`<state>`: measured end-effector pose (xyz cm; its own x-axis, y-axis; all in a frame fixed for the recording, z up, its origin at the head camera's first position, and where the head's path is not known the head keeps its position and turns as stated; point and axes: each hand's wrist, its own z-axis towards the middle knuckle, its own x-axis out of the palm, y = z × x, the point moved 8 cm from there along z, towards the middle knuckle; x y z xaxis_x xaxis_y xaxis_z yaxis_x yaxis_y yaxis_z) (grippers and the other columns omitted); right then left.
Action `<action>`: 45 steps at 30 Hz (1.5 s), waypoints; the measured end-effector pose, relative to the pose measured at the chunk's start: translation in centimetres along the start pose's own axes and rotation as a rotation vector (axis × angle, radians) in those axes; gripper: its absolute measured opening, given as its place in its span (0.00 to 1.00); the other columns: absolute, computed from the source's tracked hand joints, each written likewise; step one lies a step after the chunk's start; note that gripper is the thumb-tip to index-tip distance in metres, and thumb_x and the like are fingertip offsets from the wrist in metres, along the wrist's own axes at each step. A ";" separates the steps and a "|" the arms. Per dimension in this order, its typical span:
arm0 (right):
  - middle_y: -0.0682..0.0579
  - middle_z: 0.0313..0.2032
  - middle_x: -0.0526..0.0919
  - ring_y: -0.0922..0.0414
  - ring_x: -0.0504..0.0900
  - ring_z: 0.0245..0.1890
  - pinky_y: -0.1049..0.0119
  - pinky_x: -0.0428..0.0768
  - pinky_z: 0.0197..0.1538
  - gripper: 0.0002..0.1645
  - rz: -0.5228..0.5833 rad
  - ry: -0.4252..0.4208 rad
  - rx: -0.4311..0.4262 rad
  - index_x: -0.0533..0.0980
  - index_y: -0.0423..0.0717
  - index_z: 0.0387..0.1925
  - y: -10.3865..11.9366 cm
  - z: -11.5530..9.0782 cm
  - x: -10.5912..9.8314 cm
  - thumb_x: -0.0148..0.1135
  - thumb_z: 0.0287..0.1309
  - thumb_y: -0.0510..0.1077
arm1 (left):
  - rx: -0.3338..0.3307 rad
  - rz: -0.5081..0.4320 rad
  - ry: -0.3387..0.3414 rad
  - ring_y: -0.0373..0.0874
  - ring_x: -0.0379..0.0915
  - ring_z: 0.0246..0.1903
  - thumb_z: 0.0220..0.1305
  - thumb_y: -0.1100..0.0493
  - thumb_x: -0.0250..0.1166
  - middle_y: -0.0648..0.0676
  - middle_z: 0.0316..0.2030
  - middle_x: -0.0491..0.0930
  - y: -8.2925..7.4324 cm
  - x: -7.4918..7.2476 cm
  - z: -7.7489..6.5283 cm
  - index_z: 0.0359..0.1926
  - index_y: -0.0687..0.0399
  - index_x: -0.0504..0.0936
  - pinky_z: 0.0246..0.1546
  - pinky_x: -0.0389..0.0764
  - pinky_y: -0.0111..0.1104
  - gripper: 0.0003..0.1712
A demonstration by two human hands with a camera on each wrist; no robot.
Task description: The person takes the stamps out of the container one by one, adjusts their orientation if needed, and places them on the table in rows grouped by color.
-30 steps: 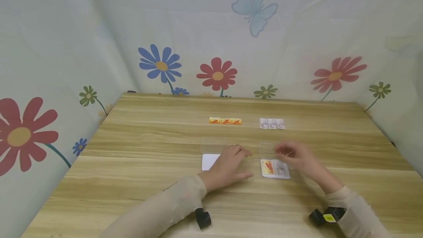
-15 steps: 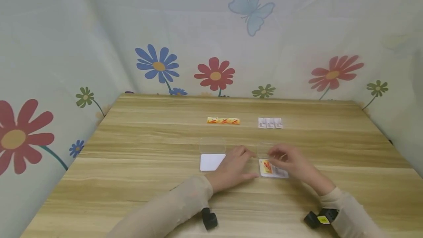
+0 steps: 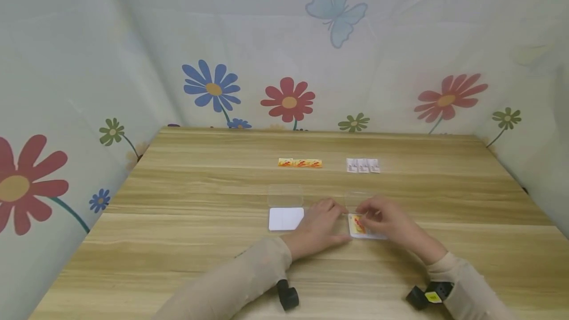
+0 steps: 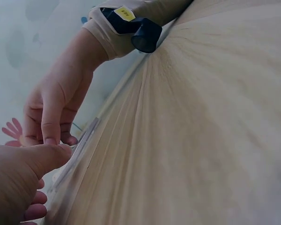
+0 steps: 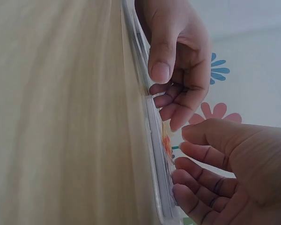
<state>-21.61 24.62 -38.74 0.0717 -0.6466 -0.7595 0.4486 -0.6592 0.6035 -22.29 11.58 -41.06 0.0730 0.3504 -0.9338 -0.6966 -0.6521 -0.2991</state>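
My right hand (image 3: 386, 219) hovers low over the right-hand flat clear box (image 3: 369, 235), its fingertips beside a small orange picture card (image 3: 357, 223) inside; nothing shows between thumb and forefinger in the right wrist view. A pale card beside the orange one is now mostly hidden by this hand. My left hand (image 3: 316, 227) lies with fingers extended and fingertips right at the box's left edge. In the right wrist view the box (image 5: 155, 154) lies flat with its contents (image 5: 166, 144) showing. Its clear lid (image 3: 353, 199) is folded back.
Left of my left hand lies another open box (image 3: 284, 219) with a white inside and a transparent lid (image 3: 284, 195). Farther back are a row of three orange cards (image 3: 300, 163) and a row of three pale cards (image 3: 363, 165). The wooden table (image 3: 213, 172) meets a flowered curtain (image 3: 249, 28).
My right hand has moved left and down over the right-hand box, now covering the pale card. My left hand has shifted right to the box's edge.
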 end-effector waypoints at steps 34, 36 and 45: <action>0.55 0.33 0.77 0.63 0.70 0.31 0.72 0.69 0.34 0.12 -0.093 0.011 0.031 0.79 0.46 0.35 -0.2 -0.3 0.9 0.72 0.46 0.40 | -0.035 0.067 0.000 0.42 0.69 0.55 0.56 0.37 0.66 0.46 0.50 0.75 -0.2 0.8 0.5 0.54 0.46 0.78 0.61 0.69 0.36 0.29; 0.55 0.33 0.77 0.63 0.70 0.32 0.72 0.70 0.34 0.12 -0.097 0.010 0.031 0.79 0.47 0.36 -0.1 -0.2 0.9 0.72 0.47 0.40 | -0.035 0.066 0.002 0.42 0.69 0.55 0.56 0.37 0.66 0.47 0.50 0.75 -0.2 0.8 0.5 0.54 0.47 0.78 0.61 0.69 0.36 0.29; 0.56 0.32 0.78 0.62 0.73 0.32 0.70 0.73 0.35 0.09 -0.069 -0.024 -0.035 0.78 0.48 0.33 0.2 0.0 1.0 0.67 0.49 0.34 | -0.040 0.067 0.008 0.42 0.69 0.54 0.56 0.37 0.66 0.47 0.49 0.75 0.0 0.5 0.5 0.54 0.46 0.78 0.59 0.70 0.35 0.29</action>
<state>-21.48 23.87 -39.35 0.0178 -0.6094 -0.7927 0.4825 -0.6891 0.5407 -22.57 12.11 -41.42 0.0330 0.2992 -0.9536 -0.6711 -0.7004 -0.2430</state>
